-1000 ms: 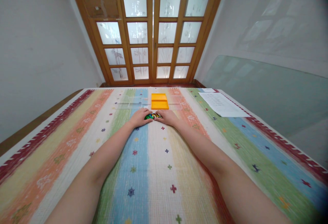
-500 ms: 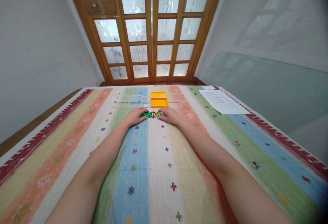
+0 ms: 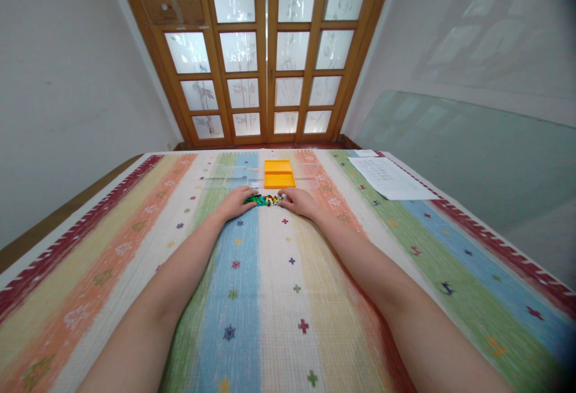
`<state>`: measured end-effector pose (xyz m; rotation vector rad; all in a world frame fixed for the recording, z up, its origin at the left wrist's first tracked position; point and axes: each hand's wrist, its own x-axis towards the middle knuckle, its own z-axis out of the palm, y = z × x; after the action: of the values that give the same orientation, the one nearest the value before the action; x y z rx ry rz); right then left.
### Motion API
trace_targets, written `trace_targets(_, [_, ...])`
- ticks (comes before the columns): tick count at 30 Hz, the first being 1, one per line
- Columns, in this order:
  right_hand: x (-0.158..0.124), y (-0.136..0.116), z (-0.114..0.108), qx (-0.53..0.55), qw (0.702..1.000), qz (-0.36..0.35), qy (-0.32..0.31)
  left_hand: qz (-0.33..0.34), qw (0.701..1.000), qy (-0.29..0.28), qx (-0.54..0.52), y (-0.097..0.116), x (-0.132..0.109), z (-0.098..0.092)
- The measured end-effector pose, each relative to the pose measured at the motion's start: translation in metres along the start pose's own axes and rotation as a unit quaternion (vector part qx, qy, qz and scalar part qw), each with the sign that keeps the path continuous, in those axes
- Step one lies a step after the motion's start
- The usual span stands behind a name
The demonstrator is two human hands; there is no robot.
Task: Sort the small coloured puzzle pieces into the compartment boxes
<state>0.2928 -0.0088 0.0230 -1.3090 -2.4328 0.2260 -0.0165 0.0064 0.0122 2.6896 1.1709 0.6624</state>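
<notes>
A small heap of loose colourful pieces, green and blue on the left, yellow, white and dark on the right, lies on the tablecloth. They are too small for me to tell their kind. My left hand rests at the heap's left end, thumb and fingers apart and curved round it. From the right end, my right hand cups the heap the same way, its thumb and fingers also apart. Just beyond the hands lies an open yellow-orange plastic box, its lid folded back.
Clear plastic trays or sheets lie on either side of the box. A printed paper is at the far right of the table. The striped tablecloth covers the table, with wood-and-glass doors behind and walls on both sides.
</notes>
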Motion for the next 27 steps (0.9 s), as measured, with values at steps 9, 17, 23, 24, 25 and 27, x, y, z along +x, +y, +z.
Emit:
trace_targets(9, [0.0006,0.0003,-0.0002,0.030,1.000,0.000,0.007,-0.003,1.000,0.004,-0.012,-0.0004,-0.0016,-0.0045])
trace_targets(17, [0.0001,-0.0002,-0.0004,0.041,0.999,0.011,0.004,-0.017,1.000,0.015,-0.016,-0.0008,-0.0016,-0.0015])
trace_targets(23, [-0.0003,-0.0017,-0.0021,0.033,0.999,0.017,-0.005,-0.021,1.000,0.013,-0.020,-0.0004,-0.0014,-0.0007])
trace_targets(24, [-0.0004,-0.0021,-0.0021,0.030,0.999,0.019,-0.008,-0.022,0.999,0.012,-0.022,0.0001,-0.0013,-0.0007])
trace_targets(25, [-0.0004,-0.0025,-0.0018,0.027,0.999,0.020,-0.009,-0.022,0.999,0.010,-0.023,0.0006,-0.0013,-0.0008])
trace_targets(27, [-0.0005,-0.0037,-0.0009,0.017,1.000,0.022,-0.006,-0.021,1.000,0.008,-0.022,0.0019,-0.0013,-0.0010])
